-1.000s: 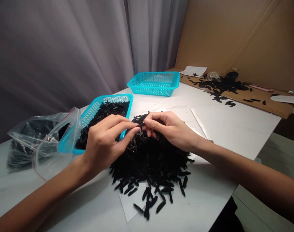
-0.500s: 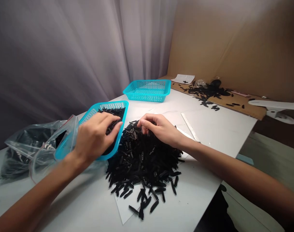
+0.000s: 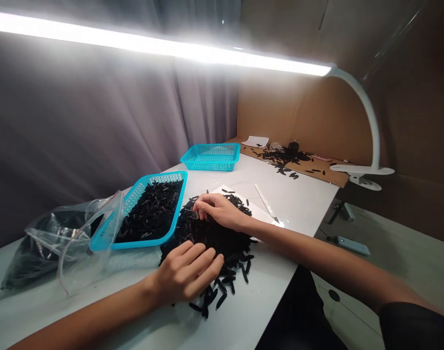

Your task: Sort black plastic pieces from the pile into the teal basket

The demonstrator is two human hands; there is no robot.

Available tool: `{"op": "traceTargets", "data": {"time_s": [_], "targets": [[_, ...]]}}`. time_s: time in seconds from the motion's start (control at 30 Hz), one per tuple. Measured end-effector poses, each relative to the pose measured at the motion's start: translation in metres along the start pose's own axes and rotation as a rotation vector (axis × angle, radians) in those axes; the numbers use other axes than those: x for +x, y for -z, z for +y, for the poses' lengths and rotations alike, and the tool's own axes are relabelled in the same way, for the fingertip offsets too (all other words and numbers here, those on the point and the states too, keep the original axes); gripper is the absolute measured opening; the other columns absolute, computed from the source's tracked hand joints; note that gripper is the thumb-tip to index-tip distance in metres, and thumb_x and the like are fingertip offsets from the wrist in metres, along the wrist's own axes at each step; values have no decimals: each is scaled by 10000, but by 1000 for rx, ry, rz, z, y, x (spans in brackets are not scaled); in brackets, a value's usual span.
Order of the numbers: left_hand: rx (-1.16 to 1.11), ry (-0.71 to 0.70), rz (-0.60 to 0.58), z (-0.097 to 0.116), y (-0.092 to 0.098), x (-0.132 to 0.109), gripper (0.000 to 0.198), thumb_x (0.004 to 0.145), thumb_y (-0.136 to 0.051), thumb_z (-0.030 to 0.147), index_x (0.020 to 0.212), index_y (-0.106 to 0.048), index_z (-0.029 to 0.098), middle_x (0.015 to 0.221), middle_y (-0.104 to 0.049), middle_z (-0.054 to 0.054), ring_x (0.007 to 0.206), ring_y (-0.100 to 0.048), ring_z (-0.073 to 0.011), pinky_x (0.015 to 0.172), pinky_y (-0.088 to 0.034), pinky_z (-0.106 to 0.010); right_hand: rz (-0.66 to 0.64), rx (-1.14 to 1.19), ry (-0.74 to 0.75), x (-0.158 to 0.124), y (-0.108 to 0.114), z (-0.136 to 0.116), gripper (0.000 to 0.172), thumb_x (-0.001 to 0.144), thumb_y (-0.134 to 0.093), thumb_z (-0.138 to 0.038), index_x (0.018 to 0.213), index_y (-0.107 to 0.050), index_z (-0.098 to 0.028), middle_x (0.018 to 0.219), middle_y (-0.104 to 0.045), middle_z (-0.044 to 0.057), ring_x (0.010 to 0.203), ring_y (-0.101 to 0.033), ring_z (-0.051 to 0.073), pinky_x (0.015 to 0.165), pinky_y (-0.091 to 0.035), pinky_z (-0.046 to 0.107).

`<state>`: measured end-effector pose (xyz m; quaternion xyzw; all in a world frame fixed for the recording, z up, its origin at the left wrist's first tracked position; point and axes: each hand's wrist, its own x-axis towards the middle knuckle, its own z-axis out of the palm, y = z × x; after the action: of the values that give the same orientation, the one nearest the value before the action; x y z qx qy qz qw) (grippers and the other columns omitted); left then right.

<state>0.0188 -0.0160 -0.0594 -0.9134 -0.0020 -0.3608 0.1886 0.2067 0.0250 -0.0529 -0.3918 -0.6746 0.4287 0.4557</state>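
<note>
Heap of small black plastic pieces (image 3: 210, 238) on a white bench (image 3: 298, 194): the right hand (image 3: 220, 211) is curled over its top, fingertips (image 3: 198, 208) drawn together, though whether they grip a piece cannot be told. The left hand (image 3: 187, 272) lies open against the heap's near edge. Left of the heap, a turquoise perforated tray (image 3: 180, 204) filled with similar pieces and a zip bag (image 3: 94, 228); beyond the heap, a second turquoise tray (image 3: 210, 167).

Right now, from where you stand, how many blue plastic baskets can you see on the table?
2. One basket is near the plastic bag and holds black pieces; the other stands farther back on the white table. None seems hidden.
</note>
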Motion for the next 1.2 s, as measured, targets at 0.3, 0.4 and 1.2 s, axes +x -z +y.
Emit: {"op": "traceTargets", "data": {"time_s": [0.3,0.4,1.2], "targets": [[-88,419,-3,-11,-20,-16,113,1052,-528,217,1130,-586,161,896,-736,-41,763,-729,-154,707,-580,-258,-18,-43,35,-7,-6,-6,279,1017,-510,-332,836,-643,-167,728,-607,-3,702,-565,151,695,-448,267],[-60,477,5,-9,-23,-19,137,1042,-550,212,1164,-562,152,980,-723,-76,884,-740,-194,777,-593,-291,-57,-63,63,-11,-9,-9,298,1028,-500,-357,842,-635,-168,790,-620,12,749,-568,159,717,-452,273],[-134,494,26,-21,-10,-9,82,1019,-557,115,1024,-575,195,902,-688,-15,794,-688,-130,756,-573,-239,-296,-425,393,-11,36,-18,194,1032,-591,-285,980,-749,-186,1151,-775,80,1199,-608,243,1111,-411,418]]}}
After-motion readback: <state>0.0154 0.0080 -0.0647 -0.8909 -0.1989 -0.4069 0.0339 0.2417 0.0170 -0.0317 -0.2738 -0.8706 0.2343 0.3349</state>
